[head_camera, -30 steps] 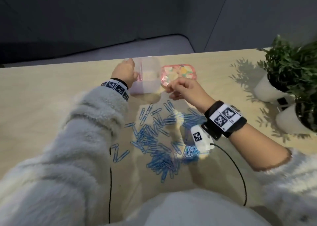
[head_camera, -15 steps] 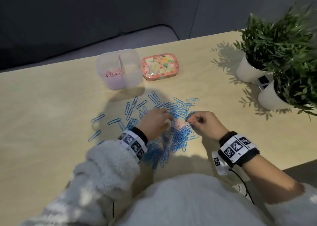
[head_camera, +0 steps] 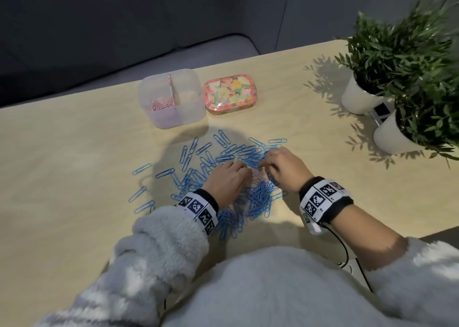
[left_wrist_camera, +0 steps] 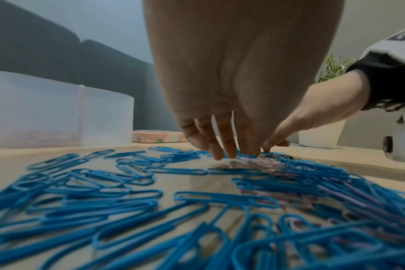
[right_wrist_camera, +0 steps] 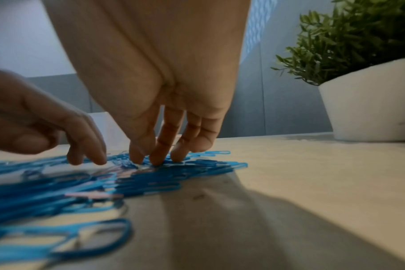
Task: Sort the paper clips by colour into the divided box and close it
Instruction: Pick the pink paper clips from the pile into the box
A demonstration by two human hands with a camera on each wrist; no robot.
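Note:
A heap of blue paper clips (head_camera: 223,177) lies spread on the table, with a few pink clips (head_camera: 257,174) mixed in near its middle. My left hand (head_camera: 227,177) and my right hand (head_camera: 280,167) reach into the heap side by side. The left fingertips (left_wrist_camera: 227,151) point down onto the clips beside the pink clips (left_wrist_camera: 264,162). The right fingertips (right_wrist_camera: 155,157) press on blue clips (right_wrist_camera: 197,162). Neither hand plainly holds a clip. The translucent divided box (head_camera: 191,95) stands open at the back, pink clips (head_camera: 161,105) in its left compartment. Its floral lid (head_camera: 229,94) lies to its right.
Two white pots with green plants (head_camera: 360,98) (head_camera: 397,135) stand at the table's right side; one pot (right_wrist_camera: 370,102) is near the right hand. A black cable (head_camera: 345,247) runs from the right wrist over the table's near edge. A dark sofa lies beyond the far edge.
Both hands have come back from the box to the heap of clips. Since half a second ago they have drawn closer together over the pink clips.

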